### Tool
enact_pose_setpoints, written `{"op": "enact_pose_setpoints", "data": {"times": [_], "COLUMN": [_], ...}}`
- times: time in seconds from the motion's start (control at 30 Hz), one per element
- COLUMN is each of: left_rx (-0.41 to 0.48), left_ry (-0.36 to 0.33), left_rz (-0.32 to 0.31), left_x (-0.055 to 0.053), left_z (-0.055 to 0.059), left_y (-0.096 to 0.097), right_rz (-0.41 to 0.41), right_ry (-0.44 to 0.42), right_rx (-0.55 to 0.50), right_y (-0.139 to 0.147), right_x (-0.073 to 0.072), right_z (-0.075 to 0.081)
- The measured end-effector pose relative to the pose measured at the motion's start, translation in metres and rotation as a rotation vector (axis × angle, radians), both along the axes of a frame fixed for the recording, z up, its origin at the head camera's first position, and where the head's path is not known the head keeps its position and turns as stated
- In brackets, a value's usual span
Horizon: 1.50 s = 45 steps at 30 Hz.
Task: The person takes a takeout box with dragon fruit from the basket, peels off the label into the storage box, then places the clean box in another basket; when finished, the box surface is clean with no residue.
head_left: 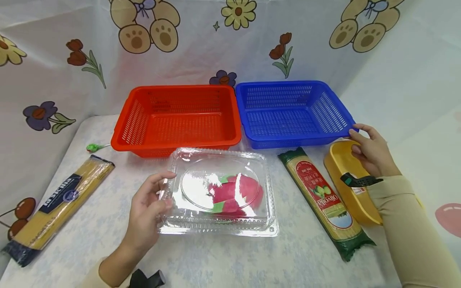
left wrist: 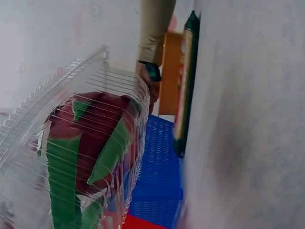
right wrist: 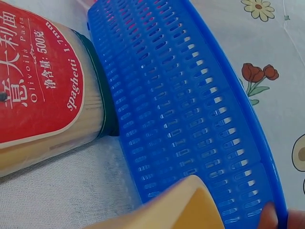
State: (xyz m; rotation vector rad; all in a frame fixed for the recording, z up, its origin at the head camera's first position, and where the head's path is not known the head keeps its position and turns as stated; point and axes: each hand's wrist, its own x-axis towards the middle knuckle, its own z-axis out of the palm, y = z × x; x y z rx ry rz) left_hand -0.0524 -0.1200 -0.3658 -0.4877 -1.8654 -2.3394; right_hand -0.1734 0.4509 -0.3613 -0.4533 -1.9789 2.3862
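My left hand [head_left: 144, 212] grips the left edge of a clear plastic clamshell box [head_left: 272, 192], thumb in front. Inside lies a pink dragon fruit [head_left: 253, 192] with green scales, also seen through the ribbed side in the left wrist view. The left wrist view shows the box held up off the tabletop. At the right, my right hand [head_left: 376, 152] pinches the near right corner of the blue basket [head_left: 299, 142] between thumb and fingers. Its fingertips show at the rim in the right wrist view. A yellow container [head_left: 336, 160] lies under that hand, partly covered by the wrist.
A red basket [head_left: 176, 146] adjoins the blue one. Olivoila spaghetti [head_left: 325, 200] lies between the box and the yellow container. Another spaghetti pack [head_left: 65, 204] and a green-wrapped lollipop [head_left: 93, 148] lie at the left. A patterned cloth [head_left: 194, 52] hangs behind.
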Motion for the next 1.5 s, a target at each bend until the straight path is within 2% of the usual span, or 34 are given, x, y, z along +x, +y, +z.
{"op": "enact_pose_setpoints", "data": {"times": [0.13,0.2,0.27,0.47,0.57,0.77,0.9,1.1,1.27,1.37,1.5], "left_rx": [0.063,0.108,0.137,0.152,0.133,0.141,0.177,0.187,0.182,0.139,0.057], "left_ry": [-0.008,0.007,0.009,-0.005,-0.005,0.017,-0.018,-0.058,-0.112,-0.135,-0.103], "left_rz": [-0.032,-0.055,-0.053,-0.009,0.013,0.017,0.015,0.066,0.107,0.148,0.196], "left_x": [-0.014,-0.024,-0.037,-0.078,-0.096,-0.127,-0.144,-0.170,-0.192,-0.204,-0.215], "left_z": [0.023,0.033,0.041,0.054,0.056,0.052,0.052,0.054,0.050,0.046,0.041], "left_y": [0.002,0.006,0.011,0.032,0.044,0.071,0.090,0.123,0.149,0.164,0.181], "right_rz": [-0.004,-0.004,-0.004,0.008,0.011,0.009,0.014,0.011,0.010,0.005,-0.003], "right_ry": [-0.004,-0.003,0.002,0.015,0.018,0.015,0.016,0.017,0.021,0.017,0.009], "right_rx": [0.000,-0.002,-0.001,0.011,0.008,0.004,-0.003,-0.010,-0.006,0.005,0.031], "right_y": [0.000,0.000,0.000,0.000,-0.001,-0.002,-0.002,0.001,0.001,0.001,0.001], "right_x": [0.000,0.001,0.001,0.001,0.000,-0.001,-0.001,0.001,0.003,0.003,0.003], "right_z": [0.000,0.000,0.001,0.001,0.000,-0.001,-0.001,0.000,-0.001,-0.001,0.000]}}
